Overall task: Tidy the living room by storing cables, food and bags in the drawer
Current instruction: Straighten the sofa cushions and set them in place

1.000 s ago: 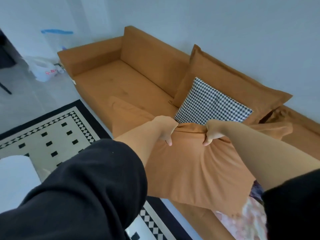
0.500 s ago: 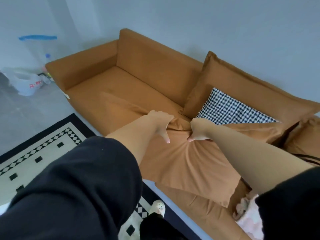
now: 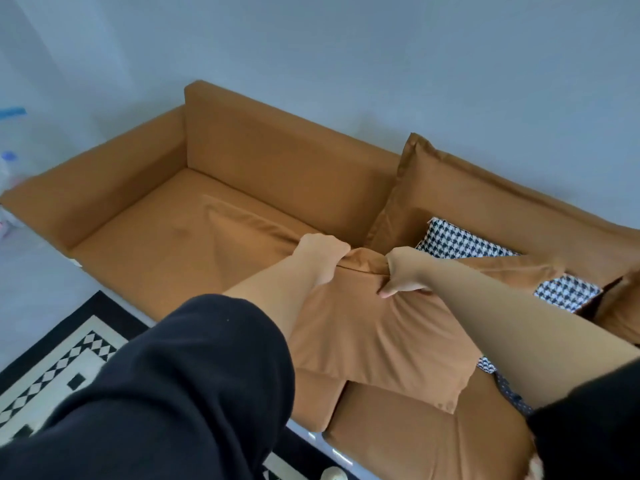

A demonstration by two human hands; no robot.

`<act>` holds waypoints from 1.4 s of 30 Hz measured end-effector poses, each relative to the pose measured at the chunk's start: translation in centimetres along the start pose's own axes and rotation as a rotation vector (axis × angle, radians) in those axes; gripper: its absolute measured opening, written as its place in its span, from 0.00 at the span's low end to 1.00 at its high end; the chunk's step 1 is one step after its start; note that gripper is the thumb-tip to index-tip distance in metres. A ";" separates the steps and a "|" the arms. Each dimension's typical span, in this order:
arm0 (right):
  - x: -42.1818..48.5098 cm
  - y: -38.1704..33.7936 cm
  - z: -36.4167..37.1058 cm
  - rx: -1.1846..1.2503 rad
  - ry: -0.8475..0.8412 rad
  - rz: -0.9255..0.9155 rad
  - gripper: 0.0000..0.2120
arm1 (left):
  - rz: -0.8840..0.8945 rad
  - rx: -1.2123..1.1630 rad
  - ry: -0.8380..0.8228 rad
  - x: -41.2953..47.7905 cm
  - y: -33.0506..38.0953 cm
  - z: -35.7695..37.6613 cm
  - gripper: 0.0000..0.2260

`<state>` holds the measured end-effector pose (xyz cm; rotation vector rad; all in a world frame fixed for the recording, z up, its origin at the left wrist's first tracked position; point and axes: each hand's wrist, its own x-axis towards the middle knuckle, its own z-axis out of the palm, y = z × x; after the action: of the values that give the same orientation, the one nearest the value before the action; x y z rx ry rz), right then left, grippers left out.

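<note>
A large orange-brown cushion (image 3: 381,341) lies across the seat of the orange sofa (image 3: 145,244). My left hand (image 3: 320,252) grips its top edge, and my right hand (image 3: 403,271) grips the same bunched edge just to the right. Behind the cushion a black-and-white houndstooth pillow (image 3: 460,242) leans against another orange back cushion (image 3: 485,188). No cables, food, bags or drawer show clearly in this view.
A black-and-white patterned rug (image 3: 69,355) covers the floor at lower left. Blurred white and blue items (image 3: 8,161) stand by the wall at far left. Patterned fabric (image 3: 505,389) peeks out under my right arm. A plain wall backs the sofa.
Both hands keep hold of the orange cushion and have carried it further onto the sofa seat. The view has shifted right, so the plastic bag on the floor has left the frame.
</note>
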<state>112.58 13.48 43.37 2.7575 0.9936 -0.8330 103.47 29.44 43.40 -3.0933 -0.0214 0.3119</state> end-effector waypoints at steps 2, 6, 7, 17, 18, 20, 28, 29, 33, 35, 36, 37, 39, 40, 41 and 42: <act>2.7 -0.9 -1.7 0.020 -0.023 0.048 0.23 | 0.015 -0.012 0.042 1.9 -3.2 0.0 0.09; 7.0 -2.3 -4.4 0.012 0.035 0.167 0.30 | 0.030 -0.071 0.114 5.9 -10.4 -0.1 0.06; 8.2 -3.1 -4.8 -0.020 0.041 0.202 0.31 | 0.037 -0.089 0.132 7.1 -12.5 -0.3 0.06; 20.8 -16.1 -7.5 -0.066 0.313 0.293 0.10 | 0.027 -0.040 0.144 14.6 -29.5 1.0 0.09; 21.8 -16.5 -7.9 -0.070 0.330 0.297 0.11 | 0.056 -0.008 0.125 15.5 -30.6 1.2 0.08; 23.5 -16.6 -9.0 -0.079 0.365 0.292 0.12 | 0.081 0.025 0.125 17.1 -32.1 0.9 0.09; 29.6 -14.8 -12.3 -0.033 0.452 0.302 0.10 | 0.044 0.029 0.230 23.5 -34.9 0.2 0.10; 30.2 -14.6 -12.6 -0.024 0.468 0.298 0.10 | 0.033 0.031 0.237 24.0 -35.1 0.0 0.10; 32.5 -12.9 -13.2 0.005 0.474 0.257 0.16 | -0.039 0.061 0.197 26.2 -35.4 0.0 0.15; 33.0 -11.8 -12.4 0.031 0.415 0.222 0.22 | -0.038 0.040 0.027 27.4 -34.8 0.8 0.27; 33.2 -10.9 -11.9 -0.001 0.388 0.205 0.27 | -0.022 0.024 -0.057 28.2 -34.1 1.3 0.33; 33.0 -10.2 -11.4 -0.046 0.365 0.201 0.33 | -0.001 0.024 -0.102 28.6 -33.5 1.7 0.37; 32.4 -8.1 -11.0 -0.080 0.329 0.265 0.43 | 0.060 0.025 -0.081 29.7 -32.1 2.1 0.41; 32.0 -6.9 -11.1 -0.072 0.310 0.321 0.47 | 0.104 0.027 -0.046 30.1 -31.6 2.2 0.42; 31.5 -5.7 -11.3 -0.068 0.280 0.367 0.50 | 0.154 0.034 -0.017 30.7 -31.1 2.3 0.44; 31.1 -4.9 -11.2 -0.072 0.247 0.396 0.53 | 0.202 0.045 0.001 31.0 -30.6 2.5 0.46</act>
<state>134.56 37.80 36.96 2.8942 0.4608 -0.3975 132.98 60.64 35.83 -3.0551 0.2946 0.3122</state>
